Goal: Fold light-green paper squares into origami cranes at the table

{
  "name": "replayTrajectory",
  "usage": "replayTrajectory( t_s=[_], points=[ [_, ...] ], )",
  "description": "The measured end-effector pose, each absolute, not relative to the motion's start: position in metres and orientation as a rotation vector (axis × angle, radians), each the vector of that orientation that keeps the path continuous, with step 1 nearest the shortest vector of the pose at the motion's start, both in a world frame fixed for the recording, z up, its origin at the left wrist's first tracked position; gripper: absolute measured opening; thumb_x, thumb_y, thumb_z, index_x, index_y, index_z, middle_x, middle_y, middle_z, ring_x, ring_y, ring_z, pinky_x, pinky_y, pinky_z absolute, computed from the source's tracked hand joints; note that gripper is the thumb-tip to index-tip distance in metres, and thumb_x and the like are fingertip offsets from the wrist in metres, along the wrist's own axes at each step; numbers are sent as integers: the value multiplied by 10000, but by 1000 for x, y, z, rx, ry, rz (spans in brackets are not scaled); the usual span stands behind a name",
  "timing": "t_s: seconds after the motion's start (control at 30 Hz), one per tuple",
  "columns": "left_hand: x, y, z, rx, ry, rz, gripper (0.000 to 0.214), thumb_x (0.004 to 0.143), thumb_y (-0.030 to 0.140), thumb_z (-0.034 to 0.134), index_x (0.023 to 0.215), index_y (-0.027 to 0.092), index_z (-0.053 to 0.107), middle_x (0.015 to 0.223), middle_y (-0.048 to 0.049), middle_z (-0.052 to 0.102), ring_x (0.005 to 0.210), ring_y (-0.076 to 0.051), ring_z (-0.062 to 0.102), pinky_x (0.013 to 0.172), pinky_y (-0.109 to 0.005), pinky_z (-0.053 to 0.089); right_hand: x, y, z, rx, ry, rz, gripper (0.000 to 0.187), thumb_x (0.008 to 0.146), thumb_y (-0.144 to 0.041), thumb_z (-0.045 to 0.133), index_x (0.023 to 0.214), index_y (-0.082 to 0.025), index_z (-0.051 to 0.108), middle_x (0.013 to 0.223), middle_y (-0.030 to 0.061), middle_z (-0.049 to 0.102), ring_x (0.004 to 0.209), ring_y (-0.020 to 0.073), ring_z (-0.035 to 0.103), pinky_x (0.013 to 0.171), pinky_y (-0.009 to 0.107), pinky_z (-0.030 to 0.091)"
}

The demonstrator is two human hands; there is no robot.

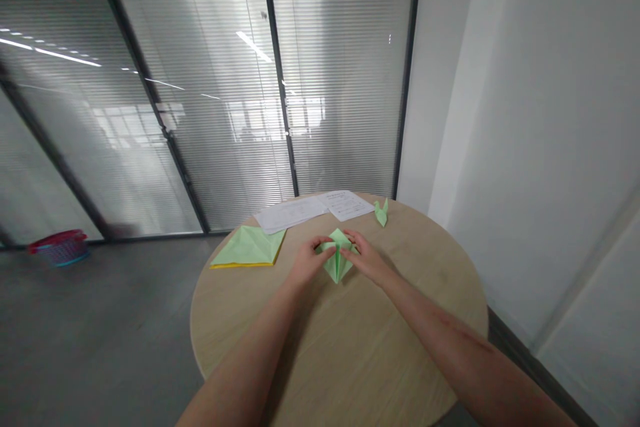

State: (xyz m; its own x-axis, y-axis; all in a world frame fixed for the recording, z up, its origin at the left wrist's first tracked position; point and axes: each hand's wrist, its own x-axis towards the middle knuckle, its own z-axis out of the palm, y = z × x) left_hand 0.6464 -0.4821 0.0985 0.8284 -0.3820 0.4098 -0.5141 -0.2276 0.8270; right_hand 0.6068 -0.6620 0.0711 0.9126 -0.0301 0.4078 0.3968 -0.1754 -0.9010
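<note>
Just toward twelve o'clock from the centre of the round, pale-wood tabletop (350, 353), the left hand (311, 259) and right hand (369, 260) hold a light-green paper diamond (338, 271), fingers pinching its two sides. Its folding looks partway: outline and centre line made, thin points not yet formed. At ten o'clock lies a broad green-and-yellow folded paper (247, 245), apparently less worked; at one o'clock, a small pointed light-green paper figure (381, 215) looks finished; near twelve, white printed paper sheets (345, 205).

And there on the grey floor (135, 333) at left sits a red-and-blue basket (64, 253), beside the dark-framed glass partition (279, 67); slatted blinds (350, 93) fill its panes, a white wall (555, 113) rises right, and white sheets (290, 215) overlap on the round counter (440, 267)!
</note>
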Motion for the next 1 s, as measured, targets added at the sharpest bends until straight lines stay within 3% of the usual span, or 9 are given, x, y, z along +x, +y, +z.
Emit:
replayTrajectory(
  t_s=[0.33,0.67,1.0],
  points=[
    [643,-482,97,1893,-716,210,256,744,327,626,931,153,631,918,-52,663,874,-199,593,814,-304,437,608,-660,69,-1771,-308,-427,383,799,-351,607,1142,-211,509,1151,64,600,1065,184,564,930,319,429],
    [647,-480,92,1866,-691,209,355,742,190,582,1093,147,613,1115,-100,649,1036,-225,580,932,-347,421,605,-662,71,-1785,-287,-436,538,788,-370,626,1264,-237,413,1219,75,564,1106,192,556,947,326,423],
    [650,-481,88,1864,-715,182,479,668,63,528,1133,144,609,1132,-89,647,1044,-229,581,931,-360,439,607,-664,69,-1848,-256,-499,495,781,-316,615,1249,-251,469,1211,48,581,1094,212,564,967,381,425]
  ],
)
